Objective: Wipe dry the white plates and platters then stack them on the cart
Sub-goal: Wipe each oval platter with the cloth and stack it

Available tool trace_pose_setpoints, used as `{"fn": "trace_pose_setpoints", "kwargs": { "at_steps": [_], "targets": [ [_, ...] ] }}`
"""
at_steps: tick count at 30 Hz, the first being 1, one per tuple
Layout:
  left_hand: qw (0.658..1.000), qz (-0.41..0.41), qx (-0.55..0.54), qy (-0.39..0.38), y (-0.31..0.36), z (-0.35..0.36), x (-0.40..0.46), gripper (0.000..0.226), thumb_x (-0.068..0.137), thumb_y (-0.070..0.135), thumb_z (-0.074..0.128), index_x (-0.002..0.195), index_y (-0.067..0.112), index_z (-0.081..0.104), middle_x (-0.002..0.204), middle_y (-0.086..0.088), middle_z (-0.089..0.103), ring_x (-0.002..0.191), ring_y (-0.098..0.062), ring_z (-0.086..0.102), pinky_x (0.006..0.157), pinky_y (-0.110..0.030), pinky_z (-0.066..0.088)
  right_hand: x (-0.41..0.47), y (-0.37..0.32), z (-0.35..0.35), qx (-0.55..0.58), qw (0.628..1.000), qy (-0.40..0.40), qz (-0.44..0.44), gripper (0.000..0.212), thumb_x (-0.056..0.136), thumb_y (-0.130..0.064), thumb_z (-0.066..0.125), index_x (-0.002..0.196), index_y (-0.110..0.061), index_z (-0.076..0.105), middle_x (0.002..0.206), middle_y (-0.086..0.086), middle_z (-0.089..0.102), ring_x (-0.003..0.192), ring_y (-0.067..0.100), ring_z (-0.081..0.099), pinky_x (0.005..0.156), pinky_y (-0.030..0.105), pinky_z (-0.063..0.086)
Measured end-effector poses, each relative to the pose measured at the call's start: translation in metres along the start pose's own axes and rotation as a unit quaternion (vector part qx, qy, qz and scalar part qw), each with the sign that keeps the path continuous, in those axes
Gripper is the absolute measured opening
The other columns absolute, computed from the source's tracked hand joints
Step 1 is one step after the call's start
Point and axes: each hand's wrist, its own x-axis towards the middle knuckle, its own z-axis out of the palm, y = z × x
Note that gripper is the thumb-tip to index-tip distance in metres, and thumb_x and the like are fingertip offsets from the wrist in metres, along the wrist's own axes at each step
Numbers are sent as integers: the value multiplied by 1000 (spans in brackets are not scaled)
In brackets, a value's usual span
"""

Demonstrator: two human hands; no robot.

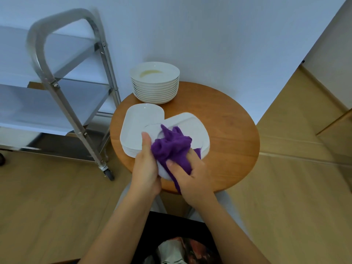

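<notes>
Head view: above the round wooden table point(228, 130), our left hand point(146, 164) gripped a white platter's point(192, 124) edge, tilting it for wiping, while our right hand point(192, 174) clutched the crumpled purple cloth point(171, 145) against it; the steel cart point(62, 88) waited left.

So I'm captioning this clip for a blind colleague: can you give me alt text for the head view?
A person's left hand holds a white platter while the right hand rubs it with a purple cloth over a round wooden table. Behind sit a stack of platters and a stack of round plates; a steel cart stands to the left.
</notes>
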Motion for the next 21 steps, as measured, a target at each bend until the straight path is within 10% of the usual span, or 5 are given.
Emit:
{"fn": "trace_pose_setpoints", "kwargs": {
  "at_steps": [4, 9, 12, 17, 21],
  "targets": [
    [999, 45, -5, -18, 6, -7, 2, 34, 93, 53, 35, 90, 31, 61, 81, 7, 75, 77, -15, 72, 71, -35, 59, 0, 20, -25, -73, 991, 45, -102, 27, 82, -28, 61, 106, -40, 55, 107, -3, 62, 102, 20, 57, 87, 41, 48],
    [995, 72, 59, 17, 3, -13, 1, 33, 91, 57, 34, 81, 37, 58, 74, 17, 72, 88, -13, 65, 81, -35, 51, 21, 23, -53, -98, 980, 141, 103, 13, 88, -23, 61, 85, -36, 58, 94, -1, 64, 87, 16, 58, 74, 25, 43],
    [971, 158, 177, -2, 2, -7, -9, 37, 76, 69, 31, 75, 39, 54, 64, 25, 63, 70, 2, 63, 60, -10, 48, 25, 9, -58, 52, 940, 214, 260, 16, 90, -38, 59, 87, -23, 64, 74, -1, 68, 69, 18, 62, 56, 20, 48],
    [687, 466, 542, -135, -10, 0, -19, 54, 93, 56, 34, 108, 20, 72, 92, -2, 74, 77, -20, 69, 64, -24, 52, 19, -24, -39, 378, 857, 83, 339, 72, 49, -51, 78, 111, -18, 62, 97, 11, 73, 88, 28, 71, 65, 41, 58],
    [578, 483, 636, -168, 0, -5, -18, 77, 92, 61, 16, 113, 9, 68, 109, -10, 70, 93, -26, 69, 71, -34, 57, 19, -28, -42, 426, 838, 83, 332, 37, 68, -17, 69, 104, -10, 64, 90, 15, 73, 73, 27, 71, 56, 36, 57]
  ]
}}
